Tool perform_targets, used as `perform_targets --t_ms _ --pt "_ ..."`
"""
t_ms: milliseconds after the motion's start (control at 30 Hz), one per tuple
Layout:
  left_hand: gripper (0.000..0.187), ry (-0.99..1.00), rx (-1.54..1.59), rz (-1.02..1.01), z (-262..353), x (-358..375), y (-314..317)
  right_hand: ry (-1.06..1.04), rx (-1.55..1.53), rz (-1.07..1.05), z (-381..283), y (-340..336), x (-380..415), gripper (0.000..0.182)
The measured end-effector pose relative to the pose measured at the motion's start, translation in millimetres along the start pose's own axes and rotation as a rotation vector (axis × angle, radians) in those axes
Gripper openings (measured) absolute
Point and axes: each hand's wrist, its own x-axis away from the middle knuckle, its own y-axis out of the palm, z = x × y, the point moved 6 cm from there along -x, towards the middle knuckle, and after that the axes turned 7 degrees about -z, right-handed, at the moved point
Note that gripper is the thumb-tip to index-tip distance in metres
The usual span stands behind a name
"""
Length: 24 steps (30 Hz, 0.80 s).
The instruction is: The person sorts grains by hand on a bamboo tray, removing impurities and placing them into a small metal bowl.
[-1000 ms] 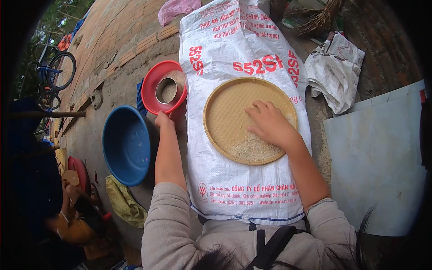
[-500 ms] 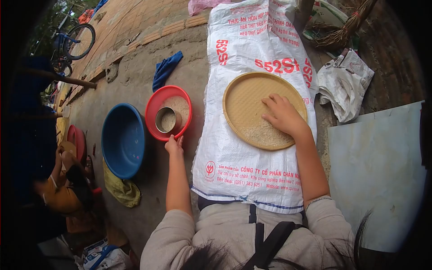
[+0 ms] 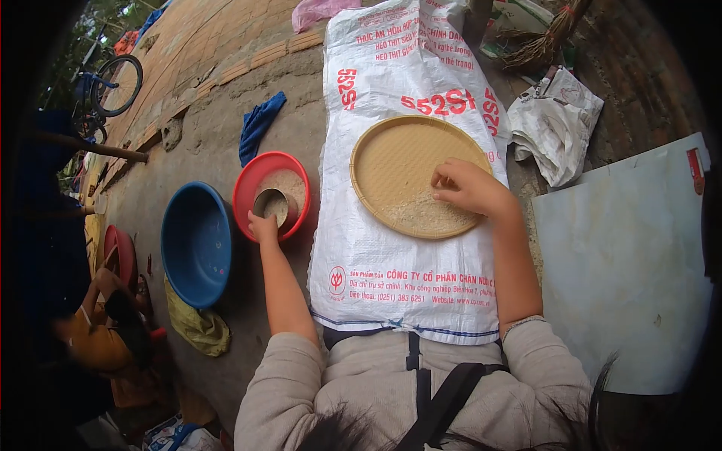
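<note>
My left hand (image 3: 263,228) grips the near side of a metal cup (image 3: 272,204), which is tilted and holds pale grain. The cup is inside a red basin (image 3: 241,184), where more grain (image 3: 289,182) lies. Over a round woven bamboo tray (image 3: 387,150), my right hand (image 3: 472,188) hovers low with bent fingers, a gap showing between them and the thumb. Husked grain, likely rice (image 3: 429,214), is spread across the tray's near side, just below that hand. The tray rests on a white printed feed sack (image 3: 406,259) over my lap.
Left of the red basin stands a blue basin (image 3: 197,252), with a yellow-green sack (image 3: 197,319) beside it. A blue cloth (image 3: 259,124) lies beyond. On the right are a crumpled white bag (image 3: 553,128) and a pale board (image 3: 624,263). Another person (image 3: 101,338) sits at far left.
My left hand has moved from the red basin's rim onto the metal cup, which now tilts. My right hand's fingers have gone from spread to bent. The view has shifted slightly.
</note>
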Motion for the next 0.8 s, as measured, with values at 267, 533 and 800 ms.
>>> perform_targets --t_ms 267,533,800 --pt "0.061 -0.424 0.609 -0.667 -21 19 49 -0.099 -0.036 -0.028 -13 16 -8 0.024" --pt "0.036 -0.449 1.045 -0.469 -26 41 29 -0.097 -0.089 -0.031 -19 20 -12 0.013" --pt "0.052 -0.395 1.492 -0.615 21 43 -32 -0.098 -0.099 -0.051 -17 17 -12 0.013"
